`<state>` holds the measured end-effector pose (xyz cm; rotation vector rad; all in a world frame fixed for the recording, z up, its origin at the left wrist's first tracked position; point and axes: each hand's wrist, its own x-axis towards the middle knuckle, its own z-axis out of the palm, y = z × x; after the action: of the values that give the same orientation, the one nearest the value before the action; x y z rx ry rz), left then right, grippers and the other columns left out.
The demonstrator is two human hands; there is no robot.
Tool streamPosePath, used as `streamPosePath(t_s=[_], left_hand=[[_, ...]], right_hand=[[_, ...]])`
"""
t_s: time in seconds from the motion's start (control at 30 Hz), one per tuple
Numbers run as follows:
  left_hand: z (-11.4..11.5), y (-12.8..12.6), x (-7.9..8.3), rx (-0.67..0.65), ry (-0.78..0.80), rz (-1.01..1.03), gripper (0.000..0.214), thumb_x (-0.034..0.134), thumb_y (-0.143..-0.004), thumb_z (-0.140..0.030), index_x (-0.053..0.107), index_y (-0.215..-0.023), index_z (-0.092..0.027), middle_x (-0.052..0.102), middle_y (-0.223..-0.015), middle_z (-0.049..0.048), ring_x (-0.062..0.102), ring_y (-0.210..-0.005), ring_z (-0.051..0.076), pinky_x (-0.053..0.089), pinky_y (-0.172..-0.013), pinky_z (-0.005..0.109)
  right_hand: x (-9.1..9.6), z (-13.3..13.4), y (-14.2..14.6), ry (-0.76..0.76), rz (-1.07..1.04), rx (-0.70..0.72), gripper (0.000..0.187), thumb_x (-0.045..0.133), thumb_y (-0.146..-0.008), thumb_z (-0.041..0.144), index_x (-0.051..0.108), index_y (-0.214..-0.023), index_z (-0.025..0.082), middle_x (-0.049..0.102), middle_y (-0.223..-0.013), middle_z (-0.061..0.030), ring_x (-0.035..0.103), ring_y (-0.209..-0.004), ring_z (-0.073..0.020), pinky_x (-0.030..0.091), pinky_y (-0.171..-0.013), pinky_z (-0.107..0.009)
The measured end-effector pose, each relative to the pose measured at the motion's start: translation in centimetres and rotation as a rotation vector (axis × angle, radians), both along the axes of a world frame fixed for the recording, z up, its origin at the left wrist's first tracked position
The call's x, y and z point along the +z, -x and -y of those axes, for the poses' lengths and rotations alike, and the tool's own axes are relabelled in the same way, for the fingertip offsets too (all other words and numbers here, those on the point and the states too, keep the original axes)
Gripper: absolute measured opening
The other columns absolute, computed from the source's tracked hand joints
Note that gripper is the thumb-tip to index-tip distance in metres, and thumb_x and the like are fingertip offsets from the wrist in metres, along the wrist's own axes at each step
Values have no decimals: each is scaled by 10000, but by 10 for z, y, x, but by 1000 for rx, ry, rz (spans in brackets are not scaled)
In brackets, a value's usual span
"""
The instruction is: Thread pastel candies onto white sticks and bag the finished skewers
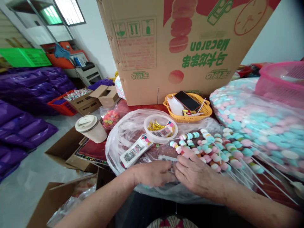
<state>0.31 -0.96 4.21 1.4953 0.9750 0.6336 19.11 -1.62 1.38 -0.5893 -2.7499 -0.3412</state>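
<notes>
My left hand and my right hand meet over a clear plastic bag at the table's front edge. Both hands have their fingers curled together around a thin clear wrapper where they touch. Just beyond my right hand lie several candy skewers, pastel pink, blue and white discs on white sticks. A clear tub of gold twist ties stands behind my hands. A stack of printed label cards lies on the bag to the left.
A large "Macaron" cardboard box stands at the back. A yellow basket holds a phone. A big bag of pastel candies and a pink basket fill the right. A lidded paper cup stands left, above open cartons on the floor.
</notes>
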Motion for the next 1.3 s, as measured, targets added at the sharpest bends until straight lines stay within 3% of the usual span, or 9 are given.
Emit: streamPosePath(t_s=[0.1,0.2,0.27,0.4,0.6,0.8,0.97,1.13,1.3], left_hand=[[3,9,-5,-282,-559,-447,97,560,-769,-145,587,-683,-182,592,-637,26,504,-537,166,402,-543,277],[7,21,-15,-234,-942,-586,153,453,-844,-129,603,-830,-154,631,-778,84,568,-673,209,446,-629,320],[10,27,-25,-74,-950,-502,195,420,-872,-149,614,-858,-148,637,-786,93,581,-696,198,460,-656,314],[13,28,-44,454,-501,-228,195,482,-880,-244,655,-823,-172,637,-728,55,579,-678,154,454,-652,254],[9,30,-46,720,232,278,326,650,-721,-477,604,-639,-165,508,-531,-23,371,-425,66,279,-411,197],[4,32,-33,761,350,432,335,701,-666,-470,621,-640,-146,575,-556,-3,344,-364,34,191,-352,179],[-5,1,-24,737,388,508,315,719,-643,-437,603,-648,-144,557,-509,-11,371,-351,45,205,-330,168],[-6,-18,-17,768,405,514,304,733,-611,-409,597,-716,-159,520,-467,-38,352,-326,52,180,-306,164],[2,-8,-23,831,331,448,274,720,-634,-385,584,-683,-152,548,-481,-24,384,-341,55,175,-320,160]], right_hand=[[0,6,10,682,-153,-218,247,381,-810,130,514,-609,186,586,-594,-49,558,-602,-184,502,-687,-392],[19,-6,20,1508,-331,-415,279,341,-809,201,390,-534,210,451,-451,19,505,-462,-130,460,-517,-263],[36,-33,28,1698,-289,-376,267,376,-813,259,452,-564,200,469,-468,29,484,-441,-112,422,-480,-230],[43,-118,54,877,-156,-561,228,421,-855,252,605,-738,185,639,-740,-23,555,-663,-114,406,-587,-206],[2,-181,93,815,-3,-683,160,630,-608,77,566,-491,167,627,-594,-66,591,-700,-192,377,-597,-253],[25,-155,60,866,-157,-626,189,444,-839,269,594,-750,197,578,-569,19,539,-534,-112,370,-501,-208],[47,-83,31,1162,-552,-463,243,384,-897,406,497,-798,215,564,-625,30,495,-448,-93,363,-407,-200],[36,-40,6,797,-738,-534,186,454,-868,342,520,-752,212,522,-619,13,470,-512,-110,376,-458,-221],[45,-67,-1,603,-629,-556,164,448,-855,271,578,-777,207,561,-620,20,520,-581,-125,391,-564,-237]])
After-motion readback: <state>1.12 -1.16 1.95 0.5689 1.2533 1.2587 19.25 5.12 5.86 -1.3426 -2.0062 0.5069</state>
